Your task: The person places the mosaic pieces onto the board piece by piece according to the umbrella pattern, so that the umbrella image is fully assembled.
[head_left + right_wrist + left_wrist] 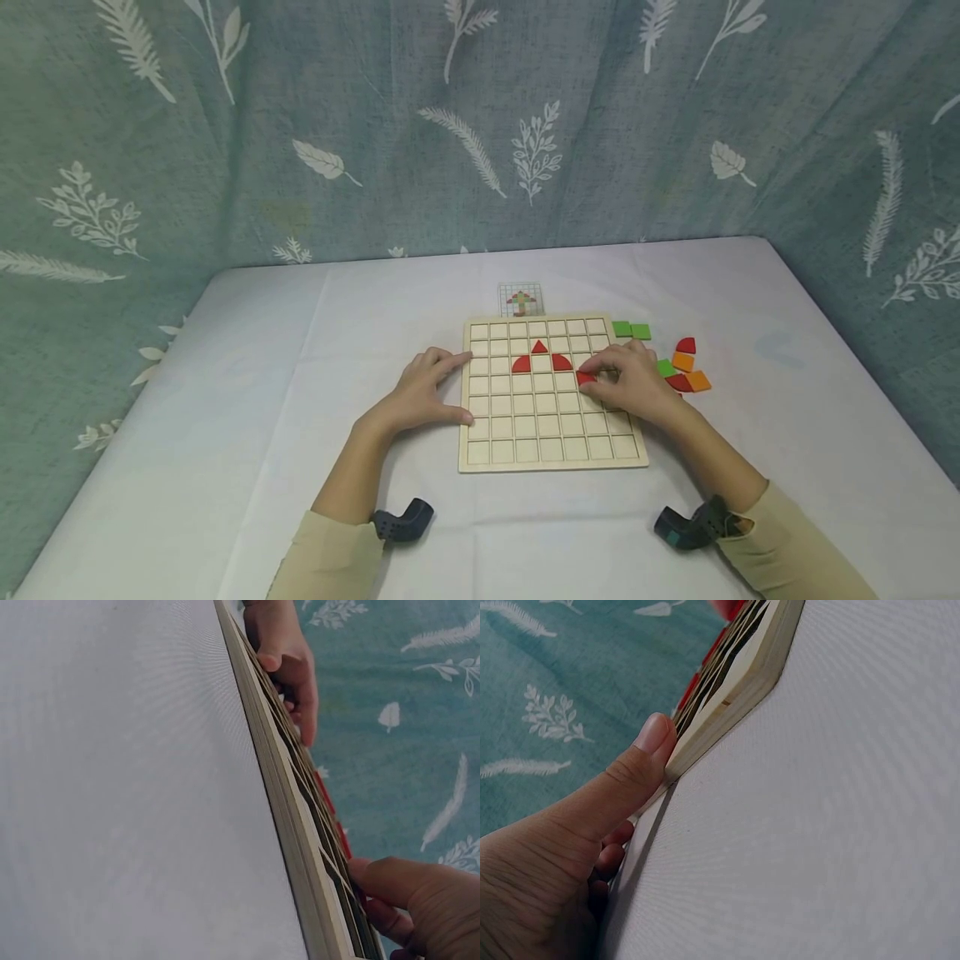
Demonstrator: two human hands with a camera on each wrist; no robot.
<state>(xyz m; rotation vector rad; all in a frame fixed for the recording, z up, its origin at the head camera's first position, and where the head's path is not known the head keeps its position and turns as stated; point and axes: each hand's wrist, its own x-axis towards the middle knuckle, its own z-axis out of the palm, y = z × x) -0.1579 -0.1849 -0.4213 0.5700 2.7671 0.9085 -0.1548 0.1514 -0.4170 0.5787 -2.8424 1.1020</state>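
A square wooden grid board [527, 427] lies on the white-covered table. Set in its upper cells are a red triangle [538, 347] and two red quarter-circle pieces, one on the left [521, 364] and one on the right [561, 362]. My left hand [422, 388] rests at the board's left edge, thumb and index finger spread and touching the rim. In the left wrist view its thumb [626, 780] lies against the board's side. Over the board's right part, my right hand [632, 379] pinches a red piece [586, 378] between thumb and index finger, partly covering it.
A small pattern card [521, 299] with a coloured figure lies beyond the board's far edge. Two green squares [631, 330] sit by the far right corner. Right of my right hand are loose red pieces [686, 345], orange squares [699, 381] and a green one [666, 367].
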